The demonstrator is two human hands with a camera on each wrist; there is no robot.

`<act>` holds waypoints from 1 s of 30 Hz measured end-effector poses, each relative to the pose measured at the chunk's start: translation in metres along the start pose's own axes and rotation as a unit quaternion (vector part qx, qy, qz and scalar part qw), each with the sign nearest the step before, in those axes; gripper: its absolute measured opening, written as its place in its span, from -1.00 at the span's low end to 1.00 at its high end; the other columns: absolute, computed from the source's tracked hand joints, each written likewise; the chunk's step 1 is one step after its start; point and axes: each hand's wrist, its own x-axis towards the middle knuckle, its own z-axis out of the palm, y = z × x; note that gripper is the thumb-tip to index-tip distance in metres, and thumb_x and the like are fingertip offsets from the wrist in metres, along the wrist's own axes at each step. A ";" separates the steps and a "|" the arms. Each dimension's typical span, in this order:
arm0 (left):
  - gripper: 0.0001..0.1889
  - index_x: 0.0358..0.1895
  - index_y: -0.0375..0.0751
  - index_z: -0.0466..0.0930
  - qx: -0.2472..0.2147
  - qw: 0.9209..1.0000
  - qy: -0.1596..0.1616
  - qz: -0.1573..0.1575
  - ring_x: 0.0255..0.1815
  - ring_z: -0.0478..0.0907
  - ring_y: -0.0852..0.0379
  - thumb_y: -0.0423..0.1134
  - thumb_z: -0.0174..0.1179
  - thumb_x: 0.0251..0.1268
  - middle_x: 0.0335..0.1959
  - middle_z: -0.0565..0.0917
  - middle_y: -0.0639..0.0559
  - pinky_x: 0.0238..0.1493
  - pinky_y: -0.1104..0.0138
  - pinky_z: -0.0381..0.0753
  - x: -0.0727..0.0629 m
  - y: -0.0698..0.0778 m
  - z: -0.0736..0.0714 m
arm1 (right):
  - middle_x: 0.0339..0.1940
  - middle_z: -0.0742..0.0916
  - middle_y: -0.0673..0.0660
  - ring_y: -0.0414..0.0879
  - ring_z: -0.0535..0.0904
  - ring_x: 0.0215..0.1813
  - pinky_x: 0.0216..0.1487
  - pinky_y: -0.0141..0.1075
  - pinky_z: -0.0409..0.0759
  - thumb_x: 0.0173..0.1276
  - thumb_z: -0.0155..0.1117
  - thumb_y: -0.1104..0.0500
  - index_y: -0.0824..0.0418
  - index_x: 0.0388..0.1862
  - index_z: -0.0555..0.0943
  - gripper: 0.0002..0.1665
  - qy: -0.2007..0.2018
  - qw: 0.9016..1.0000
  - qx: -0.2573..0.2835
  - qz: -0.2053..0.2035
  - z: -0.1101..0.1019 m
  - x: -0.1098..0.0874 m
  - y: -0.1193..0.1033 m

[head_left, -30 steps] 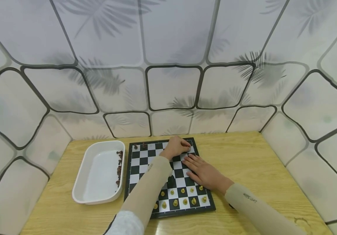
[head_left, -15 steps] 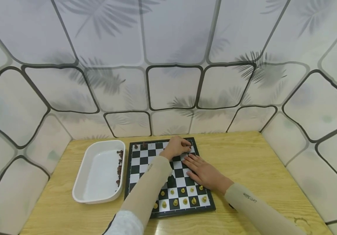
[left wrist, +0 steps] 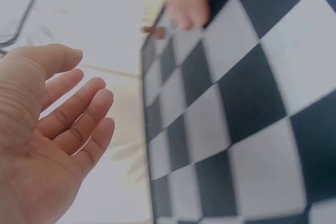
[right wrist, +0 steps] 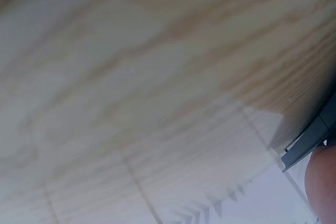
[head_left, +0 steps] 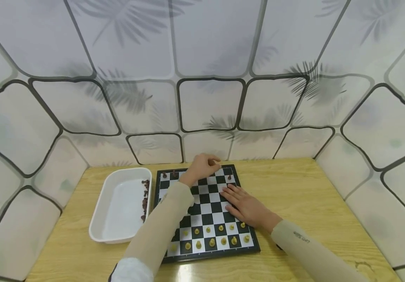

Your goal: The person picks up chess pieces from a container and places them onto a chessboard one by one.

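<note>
A black-and-white chessboard lies on the table. My left hand hovers over its far edge, fingers loosely bent with nothing between them; the left wrist view shows the same bare palm. My right hand rests on the board's right side with fingers extended. A brown chess piece stands at the far right corner, and a brown pawn-like piece and another brown piece stand at the far left. Yellow chess pieces fill the near rows, some partly hidden by my left sleeve.
Left of the board stands a white plastic tray with several brown chess pieces along its right side. The wooden table extends to the right, and a patterned wall rises behind it.
My left hand has left the brown chess piece at the far right corner and moved left and slightly back, uncovering that piece. My right hand has stayed in place.
</note>
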 end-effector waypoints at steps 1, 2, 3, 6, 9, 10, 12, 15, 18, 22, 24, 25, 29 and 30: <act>-0.62 0.30 -0.16 0.68 0.001 1.000 0.009 0.004 -0.09 0.76 -0.03 -0.14 0.24 0.53 0.03 0.80 -0.15 -0.03 0.12 0.74 -0.002 0.001 -0.006 | 0.68 0.39 0.15 0.14 0.19 0.73 0.68 0.08 0.19 0.72 -0.05 -0.15 0.14 0.67 0.30 -0.29 -0.001 1.000 -0.001 0.002 0.000 0.000 0.000; -0.62 0.30 -0.16 0.69 0.002 1.000 0.018 0.009 -0.08 0.75 -0.03 -0.15 0.24 0.52 0.02 0.81 -0.15 -0.03 0.12 0.74 -0.004 0.001 -0.012 | 0.69 0.38 0.14 0.14 0.18 0.73 0.68 0.08 0.19 0.72 -0.05 -0.16 0.13 0.68 0.29 -0.29 -0.002 1.000 -0.002 0.005 0.000 0.001 0.000; -0.62 0.29 -0.16 0.69 -0.001 1.000 0.024 0.010 -0.09 0.75 -0.03 -0.15 0.24 0.52 0.01 0.81 -0.15 -0.03 0.11 0.73 -0.007 0.001 -0.018 | 0.69 0.37 0.14 0.14 0.18 0.73 0.69 0.07 0.19 0.71 -0.05 -0.16 0.13 0.68 0.29 -0.29 -0.003 1.000 -0.002 0.007 -0.001 0.001 0.000; -0.64 0.26 -0.14 0.71 -0.006 0.999 0.044 0.007 -0.06 0.75 -0.04 -0.14 0.25 0.51 0.01 0.81 -0.13 -0.03 0.12 0.73 -0.017 -0.002 -0.034 | 0.70 0.36 0.13 0.12 0.17 0.74 0.69 0.06 0.17 0.71 -0.05 -0.18 0.12 0.69 0.28 -0.28 -0.006 1.000 0.003 0.011 -0.001 0.001 0.000; -0.67 0.22 -0.13 0.73 -0.011 0.998 0.062 0.002 -0.01 0.74 -0.06 -0.16 0.26 0.50 0.03 0.81 -0.15 0.00 0.10 0.73 -0.029 -0.011 -0.048 | 0.70 0.36 0.12 0.11 0.17 0.74 0.69 0.06 0.17 0.71 -0.06 -0.18 0.11 0.69 0.27 -0.28 -0.006 1.000 0.008 0.010 0.001 0.001 0.000; -0.68 0.21 -0.14 0.74 -0.010 0.998 0.068 0.000 0.01 0.74 -0.07 -0.16 0.27 0.50 0.03 0.81 -0.15 0.02 0.09 0.73 -0.033 -0.014 -0.051 | 0.70 0.36 0.12 0.11 0.16 0.74 0.70 0.05 0.17 0.71 -0.07 -0.18 0.11 0.69 0.27 -0.28 -0.007 1.000 0.007 0.010 0.001 0.001 0.000; -0.69 0.18 -0.15 0.75 -0.008 0.997 0.078 -0.006 0.02 0.74 -0.09 -0.17 0.28 0.49 0.03 0.81 -0.16 0.03 0.07 0.73 -0.041 -0.021 -0.058 | 0.70 0.36 0.13 0.11 0.16 0.74 0.70 0.05 0.17 0.71 -0.07 -0.18 0.12 0.69 0.27 -0.28 -0.007 1.000 0.008 0.009 0.002 0.001 -0.001; -0.70 0.14 -0.22 0.76 -0.003 0.996 0.091 -0.006 0.03 0.74 -0.12 -0.17 0.28 0.49 0.02 0.81 -0.19 0.06 0.04 0.72 -0.054 -0.031 -0.069 | 0.70 0.35 0.14 0.12 0.15 0.74 0.70 0.05 0.16 0.71 -0.05 -0.16 0.13 0.69 0.26 -0.28 -0.010 1.000 0.013 0.009 0.003 0.001 -0.001; -0.69 0.13 -0.28 0.75 -0.001 0.995 0.104 -0.009 0.03 0.75 -0.13 -0.17 0.29 0.49 0.02 0.81 -0.20 0.08 0.05 0.72 -0.069 -0.037 -0.080 | 0.70 0.35 0.15 0.13 0.15 0.74 0.70 0.05 0.16 0.71 -0.05 -0.15 0.14 0.69 0.26 -0.28 -0.011 1.000 0.011 0.009 0.003 0.000 -0.002; -0.67 0.17 -0.26 0.73 -0.006 0.993 0.114 -0.026 0.00 0.76 -0.12 -0.16 0.30 0.50 0.03 0.81 -0.21 0.02 0.03 0.73 -0.088 -0.045 -0.096 | 0.70 0.35 0.15 0.13 0.16 0.74 0.70 0.05 0.16 0.71 -0.05 -0.15 0.14 0.69 0.26 -0.28 -0.009 1.000 0.009 0.012 0.003 0.000 -0.002; -0.66 0.20 -0.22 0.72 -0.008 0.992 0.117 -0.037 0.03 0.76 -0.14 -0.15 0.30 0.50 0.04 0.81 -0.22 0.04 0.00 0.72 -0.098 -0.050 -0.104 | 0.70 0.36 0.15 0.14 0.16 0.74 0.70 0.05 0.17 0.71 -0.05 -0.15 0.14 0.69 0.26 -0.28 -0.006 1.000 0.010 0.011 0.002 0.000 -0.002; -0.66 0.21 -0.21 0.72 -0.008 0.992 0.119 -0.040 0.03 0.76 -0.15 -0.14 0.30 0.50 0.05 0.80 -0.22 0.05 -0.02 0.72 -0.102 -0.052 -0.107 | 0.70 0.36 0.15 0.14 0.16 0.74 0.70 0.05 0.17 0.71 -0.05 -0.15 0.13 0.69 0.26 -0.28 -0.006 1.000 0.010 0.011 0.002 0.000 -0.002; -0.67 0.21 -0.20 0.72 -0.002 0.990 0.132 -0.053 0.08 0.75 -0.18 -0.14 0.29 0.52 0.07 0.80 -0.23 0.11 -0.06 0.71 -0.120 -0.065 -0.119 | 0.69 0.37 0.16 0.14 0.17 0.74 0.69 0.06 0.17 0.71 -0.04 -0.15 0.14 0.69 0.26 -0.27 -0.005 1.000 0.013 0.008 0.000 0.000 -0.003; -0.67 0.21 -0.21 0.72 0.000 0.989 0.137 -0.055 0.07 0.75 -0.19 -0.15 0.28 0.53 0.06 0.80 -0.24 0.09 -0.05 0.72 -0.124 -0.069 -0.121 | 0.69 0.37 0.17 0.15 0.17 0.74 0.69 0.06 0.17 0.71 -0.03 -0.15 0.15 0.69 0.26 -0.27 -0.005 1.000 0.013 0.007 0.000 0.000 -0.003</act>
